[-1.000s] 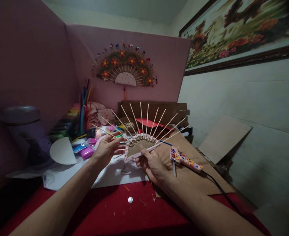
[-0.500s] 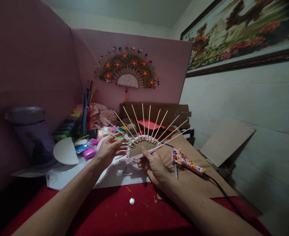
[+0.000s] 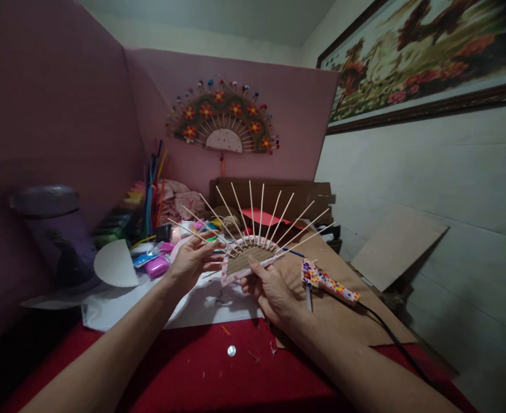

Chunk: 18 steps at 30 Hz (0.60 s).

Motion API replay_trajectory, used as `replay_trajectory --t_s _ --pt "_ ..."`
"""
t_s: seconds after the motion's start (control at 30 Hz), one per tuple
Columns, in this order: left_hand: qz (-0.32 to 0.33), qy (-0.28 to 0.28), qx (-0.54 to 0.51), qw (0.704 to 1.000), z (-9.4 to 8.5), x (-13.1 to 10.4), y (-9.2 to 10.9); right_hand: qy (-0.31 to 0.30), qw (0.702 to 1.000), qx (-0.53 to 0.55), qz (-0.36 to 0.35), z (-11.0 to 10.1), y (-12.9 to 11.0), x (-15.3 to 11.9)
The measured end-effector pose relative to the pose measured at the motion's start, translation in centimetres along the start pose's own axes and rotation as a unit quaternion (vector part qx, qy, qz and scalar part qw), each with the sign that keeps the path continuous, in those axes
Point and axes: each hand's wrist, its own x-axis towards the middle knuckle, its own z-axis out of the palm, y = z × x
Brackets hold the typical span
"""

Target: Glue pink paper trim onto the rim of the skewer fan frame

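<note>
A half-round cardboard fan frame (image 3: pixel 248 260), edged in pale spotted cloth, is held up above the table. Thin wooden sticks (image 3: pixel 250 207) spread out from its curved edge, their lower ends set on the cardboard with blobs that look like glue. My right hand (image 3: pixel 270 289) grips the straight lower edge, thumb on the cardboard face and fingers behind. At the left end, my left hand (image 3: pixel 196 255) has the lowest stick between thumb and forefinger, with its other fingers spread apart. A hot glue gun (image 3: pixel 328 281) covered in flowered cloth lies to the right of my right hand.
A brown cardboard sheet (image 3: pixel 356 318) lies under the glue gun, whose black cord (image 3: pixel 390 332) trails right. White half disc (image 3: pixel 115 264), coloured packets (image 3: pixel 156 265) and pipe cleaners (image 3: pixel 152 186) stand left. A finished decorated fan (image 3: pixel 224 140) hangs behind. A small silvery disc (image 3: pixel 231 351) lies on red cloth.
</note>
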Motion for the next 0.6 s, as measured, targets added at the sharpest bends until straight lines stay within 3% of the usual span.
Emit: replay_trajectory --t_s 0.6 --pt "-0.001 0.007 0.008 1.0 0.1 -0.09 0.08 -0.013 1.0 -0.011 -0.005 -0.22 0.1 0.13"
